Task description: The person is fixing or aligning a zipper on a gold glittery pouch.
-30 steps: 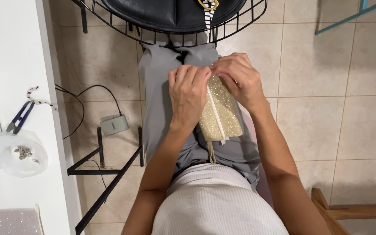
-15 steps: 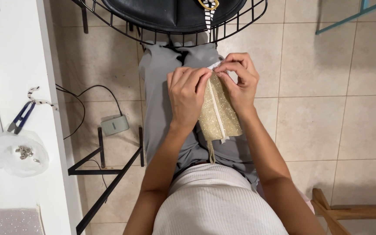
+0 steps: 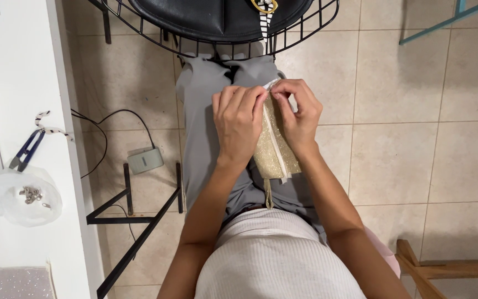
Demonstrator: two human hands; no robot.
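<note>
On the lap, the glittery gold pouch (image 3: 275, 149) lies lengthwise. The left hand (image 3: 239, 124) presses flat over it, fingers curled at its top; the right hand (image 3: 300, 113) pinches its white zipper strip (image 3: 276, 145) there.

pouch (image 3: 275, 149): top under hands | black bag (image 3: 217, 14): cut by top edge
</note>
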